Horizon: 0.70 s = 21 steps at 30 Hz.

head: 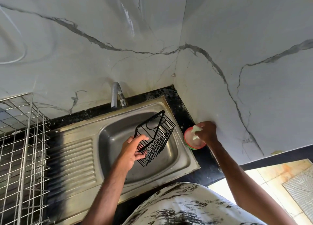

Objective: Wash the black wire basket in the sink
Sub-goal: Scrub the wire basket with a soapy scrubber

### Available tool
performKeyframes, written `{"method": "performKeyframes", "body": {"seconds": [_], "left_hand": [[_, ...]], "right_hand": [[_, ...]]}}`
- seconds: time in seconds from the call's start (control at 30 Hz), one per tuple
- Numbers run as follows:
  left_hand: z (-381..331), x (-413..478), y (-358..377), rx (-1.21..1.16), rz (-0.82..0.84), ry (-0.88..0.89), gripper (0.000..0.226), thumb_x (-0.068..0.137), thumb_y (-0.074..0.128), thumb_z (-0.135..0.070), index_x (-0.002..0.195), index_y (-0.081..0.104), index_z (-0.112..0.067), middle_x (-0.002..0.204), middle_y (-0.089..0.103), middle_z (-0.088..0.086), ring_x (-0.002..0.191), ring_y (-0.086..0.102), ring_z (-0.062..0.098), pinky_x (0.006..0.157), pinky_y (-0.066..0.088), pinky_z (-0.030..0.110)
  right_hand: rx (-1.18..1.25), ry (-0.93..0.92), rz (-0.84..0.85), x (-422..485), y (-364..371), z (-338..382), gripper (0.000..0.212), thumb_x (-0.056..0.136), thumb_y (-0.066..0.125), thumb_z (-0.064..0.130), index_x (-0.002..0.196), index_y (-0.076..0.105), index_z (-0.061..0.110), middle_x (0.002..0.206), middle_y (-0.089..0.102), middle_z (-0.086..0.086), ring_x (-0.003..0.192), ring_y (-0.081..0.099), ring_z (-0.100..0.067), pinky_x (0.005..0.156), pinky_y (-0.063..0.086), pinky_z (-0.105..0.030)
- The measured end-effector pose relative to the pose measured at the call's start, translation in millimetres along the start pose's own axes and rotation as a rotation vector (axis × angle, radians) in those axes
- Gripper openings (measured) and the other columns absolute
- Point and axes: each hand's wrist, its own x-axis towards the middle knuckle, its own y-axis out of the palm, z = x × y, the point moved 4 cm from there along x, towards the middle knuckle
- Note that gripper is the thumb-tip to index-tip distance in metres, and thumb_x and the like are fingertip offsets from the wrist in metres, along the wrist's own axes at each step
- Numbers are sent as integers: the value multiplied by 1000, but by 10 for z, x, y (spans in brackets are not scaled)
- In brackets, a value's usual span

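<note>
Nearest the camera, below the sink's (110,140) front edge, is a patterned shirt (186,206), and both forearms reach out from it. The left hand (133,150) holds the basket (155,138) in the air over the sink's basin. Its fingers (143,138) are curled over the near top wire, with the thumb under the end. The basket is tilted, and its long axis slants from that hand toward the sink's back right corner, with the open side facing up and left.

The right hand (207,131) is off the sink's right rim, over a red dish (194,144) on the dark worktop (208,162). Its fingers are bunched on a pale pad (195,129). The tap (116,96) stands behind the sink with no water visible, and a wire rack (20,140) sits to the sink's left.

Scrubbing has probably not begun. From the pad, the basket lies to the left and just beside it. The right hand is the free one, so it would carry the pad across to the basket's far end while the left hand steadies the near end.
</note>
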Motion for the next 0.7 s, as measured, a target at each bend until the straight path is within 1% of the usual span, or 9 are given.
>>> {"method": "performKeyframes", "body": {"seconds": [0.07,0.1,0.17,0.23,0.3,0.37,0.47,0.57,0.7], "left_hand": [[11,-8,0,-3,1,-2,53,70,89,-29,115,66,-16,124,64,20,106,68,40,87,62,47],[15,-13,-2,-2,1,-4,53,70,90,-29,115,65,-16,124,64,20,105,69,40,86,62,47],[27,-22,-7,-2,-4,-6,53,70,90,-29,115,65,-16,125,63,20,104,69,40,84,62,46],[37,-33,-10,2,-7,-4,53,70,89,-29,115,65,-16,125,63,21,103,69,40,82,62,45],[42,-50,-15,2,-7,-1,54,70,89,-29,116,64,-16,126,62,21,104,69,41,80,62,43],[38,-72,-16,-5,-11,-4,59,65,92,-32,116,65,-17,126,62,21,105,68,41,78,62,43],[38,-89,-23,-7,-17,-11,71,50,93,-37,113,65,-18,124,63,22,108,68,42,73,62,42],[34,-103,-39,-24,-11,-4,53,68,90,-29,113,65,-17,125,63,24,108,68,43,75,61,43],[40,-105,-57,-21,-3,-7,46,74,87,-25,112,64,-17,123,63,24,106,69,42,76,61,44]], "right_hand": [[46,-62,-36,-47,-71,61,21,70,82,0,90,80,6,94,76,-10,91,71,-23,83,46,-20],[75,-86,-34,-77,-111,104,17,70,80,-2,83,81,9,86,77,-6,84,72,-19,80,50,-20],[118,-130,-45,-113,-183,174,15,72,78,-2,74,82,12,75,77,0,76,73,-13,72,55,-20],[132,-145,-59,-127,-228,202,11,73,79,1,79,82,9,77,77,-4,77,73,-14,69,55,-21],[128,-127,-62,-128,-243,200,16,71,81,2,86,80,7,83,76,-6,79,72,-15,67,52,-13],[135,-131,-57,-149,-253,229,17,70,79,-2,85,80,6,80,75,-4,79,72,-13,65,49,-5],[145,-163,-61,-237,-308,361,22,70,70,-12,80,80,4,77,75,-4,77,69,-11,66,45,0],[141,-176,-71,-287,-336,439,23,72,67,-12,81,81,4,77,73,-1,77,67,-11,65,43,2],[136,-186,-82,-301,-363,462,21,74,68,-11,83,81,4,82,76,-7,80,68,-13,67,43,2]]}}
